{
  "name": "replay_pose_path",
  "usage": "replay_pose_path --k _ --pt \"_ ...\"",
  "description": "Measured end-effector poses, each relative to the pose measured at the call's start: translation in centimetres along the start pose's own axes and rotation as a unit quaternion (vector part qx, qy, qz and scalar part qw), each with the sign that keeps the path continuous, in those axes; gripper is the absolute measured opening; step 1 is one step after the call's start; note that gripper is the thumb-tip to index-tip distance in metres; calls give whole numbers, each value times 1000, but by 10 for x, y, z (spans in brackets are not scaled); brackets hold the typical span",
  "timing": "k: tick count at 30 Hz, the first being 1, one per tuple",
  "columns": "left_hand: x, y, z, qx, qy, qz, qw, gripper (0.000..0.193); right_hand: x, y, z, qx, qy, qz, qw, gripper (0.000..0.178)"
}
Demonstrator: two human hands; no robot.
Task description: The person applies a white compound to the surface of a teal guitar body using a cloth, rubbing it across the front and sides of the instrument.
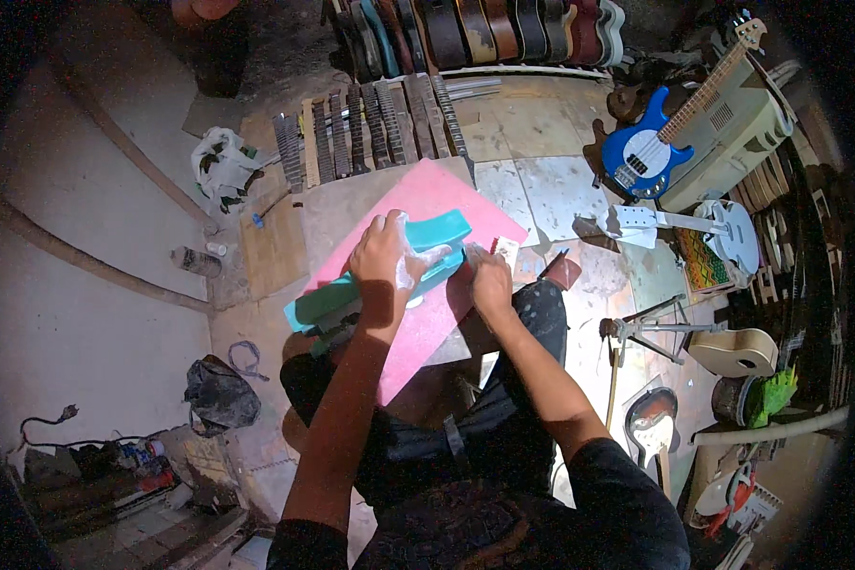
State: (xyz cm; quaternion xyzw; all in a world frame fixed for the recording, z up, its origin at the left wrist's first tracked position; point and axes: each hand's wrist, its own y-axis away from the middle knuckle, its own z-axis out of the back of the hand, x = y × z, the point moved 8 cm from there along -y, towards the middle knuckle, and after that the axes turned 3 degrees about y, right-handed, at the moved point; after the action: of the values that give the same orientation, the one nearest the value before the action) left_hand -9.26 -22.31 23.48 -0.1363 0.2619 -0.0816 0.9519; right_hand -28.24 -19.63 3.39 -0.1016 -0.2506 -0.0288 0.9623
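A teal, curved piece that looks like a solid guitar body (437,228) stands tilted over my lap, on a pink sheet (410,353). White dust covers part of its inner curve and the side of my left hand (380,255). That hand is closed over the body's middle, fingers pointing away from me. My right hand (491,282) is curled closed at the body's right end; its grip is partly hidden. Just beyond the right knuckles lies a small whitish block (506,250). The underside of the body is out of sight.
Fretted necks (370,128) lie in a row ahead, with guitar bodies (494,33) racked behind. On the right are a blue bass guitar (646,147), a pale-blue guitar (727,237), a metal stand (646,330) and an acoustic guitar (731,352). A dark bag (220,391) sits by the left wall.
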Motion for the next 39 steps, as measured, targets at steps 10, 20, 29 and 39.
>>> replay_pose_path --k 10,20,29,39 --pt "-4 -1 0 11 4 5 1000 68 -19 -6 23 -94 -87 17 992 49" --pt "-1 5 0 7 -14 -1 1000 69 11 -1 45 30 1 -19 999 45" --pt "3 8 -1 -16 -1 -17 1000 73 27 33 47 -55 -109 12 992 39" --pt "0 7 0 -13 7 -20 1000 71 37 25 26 -19 -149 42 988 54"
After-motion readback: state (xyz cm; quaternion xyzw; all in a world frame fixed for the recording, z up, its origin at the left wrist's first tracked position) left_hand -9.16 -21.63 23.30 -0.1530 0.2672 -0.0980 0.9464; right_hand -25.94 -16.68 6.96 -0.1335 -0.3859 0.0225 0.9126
